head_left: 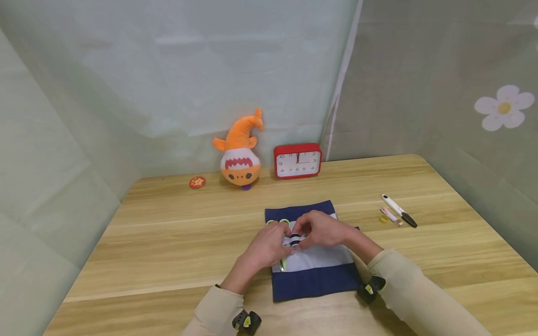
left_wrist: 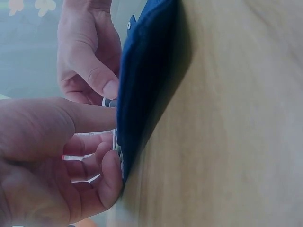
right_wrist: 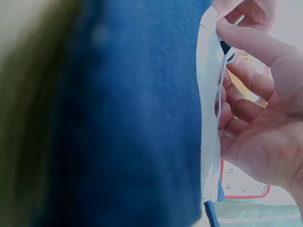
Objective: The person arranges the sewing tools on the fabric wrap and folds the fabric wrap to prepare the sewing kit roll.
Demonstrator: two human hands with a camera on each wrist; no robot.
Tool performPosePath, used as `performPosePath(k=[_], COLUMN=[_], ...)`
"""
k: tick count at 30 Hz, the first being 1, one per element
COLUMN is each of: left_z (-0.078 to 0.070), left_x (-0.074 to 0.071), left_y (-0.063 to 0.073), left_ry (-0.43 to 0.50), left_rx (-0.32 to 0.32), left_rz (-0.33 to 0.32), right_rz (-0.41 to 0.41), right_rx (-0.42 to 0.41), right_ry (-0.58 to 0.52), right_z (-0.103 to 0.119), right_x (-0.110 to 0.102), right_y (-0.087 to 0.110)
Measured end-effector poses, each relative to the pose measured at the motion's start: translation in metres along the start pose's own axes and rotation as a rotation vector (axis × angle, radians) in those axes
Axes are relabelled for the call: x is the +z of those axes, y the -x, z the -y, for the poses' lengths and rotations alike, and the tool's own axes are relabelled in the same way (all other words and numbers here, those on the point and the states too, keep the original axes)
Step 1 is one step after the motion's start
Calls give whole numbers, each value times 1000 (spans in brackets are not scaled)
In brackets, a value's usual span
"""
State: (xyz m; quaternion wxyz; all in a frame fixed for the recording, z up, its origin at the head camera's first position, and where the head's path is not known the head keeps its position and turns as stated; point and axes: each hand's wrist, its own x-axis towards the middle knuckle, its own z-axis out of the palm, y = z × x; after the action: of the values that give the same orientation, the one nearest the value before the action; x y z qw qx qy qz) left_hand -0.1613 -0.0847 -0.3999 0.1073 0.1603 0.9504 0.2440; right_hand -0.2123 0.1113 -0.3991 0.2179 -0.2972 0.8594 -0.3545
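Observation:
A navy cloth (head_left: 313, 282) with a pale grey panel (head_left: 323, 259) lies spread on the table. My right hand (head_left: 325, 229) pinches a small black-and-white piece, seemingly thread spools (head_left: 295, 240), between thumb and fingers at the panel's middle. From the other side my left hand (head_left: 269, 245) touches the cloth beside it, fingers curled; its fingertips are partly hidden. Scissors with light green handles (head_left: 284, 221) lie on the cloth, mostly under the left hand. In the left wrist view the right thumb (left_wrist: 97, 78) meets the dark piece (left_wrist: 110, 102) just above the left thumb (left_wrist: 94, 117).
To the right lie a white-and-black pen-shaped tool (head_left: 398, 210), a pinkish-white small item (head_left: 392, 216) and a small yellow ring (head_left: 383, 219). At the back stand an orange plush toy (head_left: 240, 161) and a red clock (head_left: 297, 161), with a red round coaster (head_left: 197, 182) to their left.

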Motion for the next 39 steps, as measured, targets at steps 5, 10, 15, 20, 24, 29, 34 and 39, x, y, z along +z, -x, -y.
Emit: performPosePath(k=[5, 10, 15, 20, 24, 29, 34, 39], left_z=[-1, 0, 0, -1, 0, 1, -2, -10], left_x=[-1, 0, 0, 0, 0, 1, 1, 0], left_y=[0, -1, -2, -2, -2, -1, 1, 1], left_ry=[6, 11, 11, 15, 10, 9, 3, -84], left_rx=[-4, -8, -14, -22, -13, 6, -8, -36], left_rz=[2, 4, 7, 8, 1, -3, 8, 25], right_rz=[-7, -12, -19, -20, -23, -61, -241, -459], right_rx=[7, 21, 33, 41, 22, -9, -19, 60], right_ry=[6, 13, 16, 13, -4, -68, -88, -65], right_z=[1, 2, 3, 2, -1, -10, -18, -29], right_x=[0, -1, -2, -2, -3, -7, -17, -38], right_y=[0, 1, 1, 0, 2, 9, 18, 35])
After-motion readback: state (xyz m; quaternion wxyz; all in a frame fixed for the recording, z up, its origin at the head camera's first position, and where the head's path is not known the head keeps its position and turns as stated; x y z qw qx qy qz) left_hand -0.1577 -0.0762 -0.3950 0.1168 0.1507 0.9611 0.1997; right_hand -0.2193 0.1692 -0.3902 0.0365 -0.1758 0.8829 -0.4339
